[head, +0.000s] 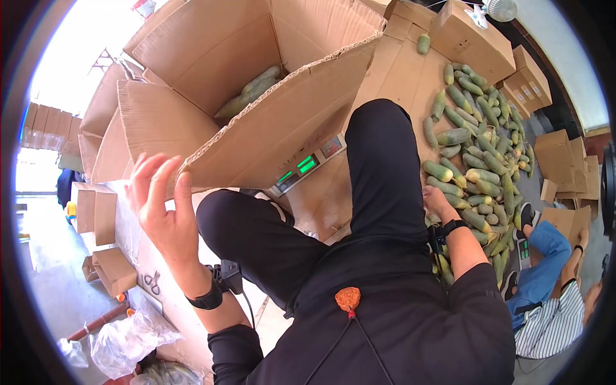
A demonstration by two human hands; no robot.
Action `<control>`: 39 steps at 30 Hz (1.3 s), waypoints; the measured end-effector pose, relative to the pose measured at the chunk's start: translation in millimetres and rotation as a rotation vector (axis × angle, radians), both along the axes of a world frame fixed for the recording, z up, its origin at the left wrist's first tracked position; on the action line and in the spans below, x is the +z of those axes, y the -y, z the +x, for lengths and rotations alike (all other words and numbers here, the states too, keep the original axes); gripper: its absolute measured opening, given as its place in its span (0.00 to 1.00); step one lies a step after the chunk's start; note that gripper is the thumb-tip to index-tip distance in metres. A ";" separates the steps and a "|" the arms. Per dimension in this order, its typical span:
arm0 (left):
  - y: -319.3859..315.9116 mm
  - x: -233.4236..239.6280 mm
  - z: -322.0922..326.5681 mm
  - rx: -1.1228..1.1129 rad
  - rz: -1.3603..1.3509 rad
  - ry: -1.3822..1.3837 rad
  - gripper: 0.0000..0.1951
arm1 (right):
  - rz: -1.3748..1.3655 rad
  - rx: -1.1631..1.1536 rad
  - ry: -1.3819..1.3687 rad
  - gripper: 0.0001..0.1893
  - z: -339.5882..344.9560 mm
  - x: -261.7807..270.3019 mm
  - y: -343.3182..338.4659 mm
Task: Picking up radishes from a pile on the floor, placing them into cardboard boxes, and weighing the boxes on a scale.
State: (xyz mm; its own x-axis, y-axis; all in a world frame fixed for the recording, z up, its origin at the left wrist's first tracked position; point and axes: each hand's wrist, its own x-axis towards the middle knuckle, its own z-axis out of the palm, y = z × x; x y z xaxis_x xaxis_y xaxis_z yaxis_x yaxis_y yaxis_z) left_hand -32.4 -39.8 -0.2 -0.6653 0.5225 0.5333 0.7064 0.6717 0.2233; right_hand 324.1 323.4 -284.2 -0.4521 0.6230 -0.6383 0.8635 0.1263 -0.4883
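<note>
A large open cardboard box (284, 120) stands before me on a digital scale (308, 163) with lit green displays. Inside the box lie a few long green radishes (252, 91). My left hand (166, 207) is at the box's near left corner, fingers spread, the thumb near the flap's edge; whether it touches the flap is not plain. On the other side, my right hand (435, 199) is beside my knee at the near edge of a big pile of green radishes (481, 144). Its fingers are partly hidden behind my leg, so its grip does not show.
A co-worker in blue jeans (544, 269) sits at the right by another scale (524, 252). Cardboard boxes (474, 41) stand behind the pile. Scissors (152, 283) and plastic bags (130, 337) lie at the lower left. A small fan (500, 9) is at the top right.
</note>
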 end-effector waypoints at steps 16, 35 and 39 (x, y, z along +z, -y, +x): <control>-13.0 -23.2 8.5 0.228 0.357 0.205 0.17 | -0.088 -0.023 -0.027 0.11 -6.9 -31.0 -5.2; -15.0 -16.3 -14.3 0.068 0.180 0.036 0.06 | -0.148 -0.058 0.000 0.13 -31.0 -13.1 -17.8; -15.1 -11.1 -15.5 0.071 0.113 0.044 0.08 | -0.066 -0.043 -0.172 0.13 -48.4 -6.8 -38.6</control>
